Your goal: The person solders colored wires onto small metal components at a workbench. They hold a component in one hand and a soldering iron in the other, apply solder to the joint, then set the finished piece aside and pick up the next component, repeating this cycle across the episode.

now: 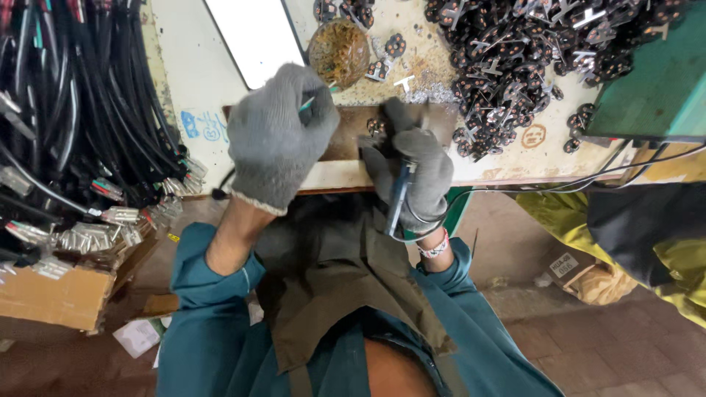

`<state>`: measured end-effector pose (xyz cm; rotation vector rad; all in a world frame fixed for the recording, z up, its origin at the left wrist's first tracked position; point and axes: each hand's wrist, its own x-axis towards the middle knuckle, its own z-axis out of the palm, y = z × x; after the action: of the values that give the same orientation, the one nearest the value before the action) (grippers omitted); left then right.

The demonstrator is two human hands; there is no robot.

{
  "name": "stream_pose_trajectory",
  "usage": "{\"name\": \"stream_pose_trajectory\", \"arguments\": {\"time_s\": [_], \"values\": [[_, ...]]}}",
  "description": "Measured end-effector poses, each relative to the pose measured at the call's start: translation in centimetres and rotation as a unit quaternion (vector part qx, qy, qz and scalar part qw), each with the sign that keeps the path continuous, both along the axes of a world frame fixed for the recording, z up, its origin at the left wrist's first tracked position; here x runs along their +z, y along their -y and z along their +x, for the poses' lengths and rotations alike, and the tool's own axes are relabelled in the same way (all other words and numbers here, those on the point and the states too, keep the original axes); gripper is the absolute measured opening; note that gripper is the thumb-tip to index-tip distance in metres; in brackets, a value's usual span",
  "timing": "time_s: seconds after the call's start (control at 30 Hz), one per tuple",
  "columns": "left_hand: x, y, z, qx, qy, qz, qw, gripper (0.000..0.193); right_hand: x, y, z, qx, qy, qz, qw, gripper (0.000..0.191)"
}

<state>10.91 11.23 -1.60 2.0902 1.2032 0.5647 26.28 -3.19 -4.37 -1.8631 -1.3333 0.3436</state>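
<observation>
Both my hands wear grey knit gloves. My left hand (276,132) is closed around a thin green wire end above a brown metal plate (346,136) at the bench edge. My right hand (413,165) grips a blue-handled soldering tool (399,197), its tip pointing up toward a small dark plug part (376,126) on the plate. The tool's black cord (515,184) runs off to the right. The tool tip itself is hidden by my fingers.
A heap of small black plug parts (529,51) with metal pins covers the bench's far right. A round brown sponge-like lump (338,51) lies behind the plate. Bundles of black cables (81,110) with metal terminals hang at left over a cardboard box (51,294). A green machine (654,81) stands at right.
</observation>
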Motion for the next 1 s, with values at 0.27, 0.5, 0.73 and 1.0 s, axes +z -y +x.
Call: {"name": "stream_pose_trajectory", "arguments": {"time_s": [0.27,0.5,0.73,1.0], "values": [[-0.4,-0.9,0.5,-0.003,-0.024,-0.096,0.995,0.009,0.7,0.0,-0.2,0.007,-0.045,-0.064,0.997,0.047],[2.2,1.5,-2.5,-0.049,0.108,-0.207,0.971,0.009,0.2,-0.3,0.5,0.051,-0.026,0.004,0.998,0.043],[-2.9,4.7,-2.8,-0.089,0.043,-0.071,0.993,0.011,0.1,1.1,-0.4,0.078,-0.042,-0.017,0.996,0.058],[-3.0,5.3,-2.1,-0.105,-0.007,-0.048,0.993,0.017,-2.0,6.1,1.1,0.091,-0.085,-0.027,0.992,0.049]]}}
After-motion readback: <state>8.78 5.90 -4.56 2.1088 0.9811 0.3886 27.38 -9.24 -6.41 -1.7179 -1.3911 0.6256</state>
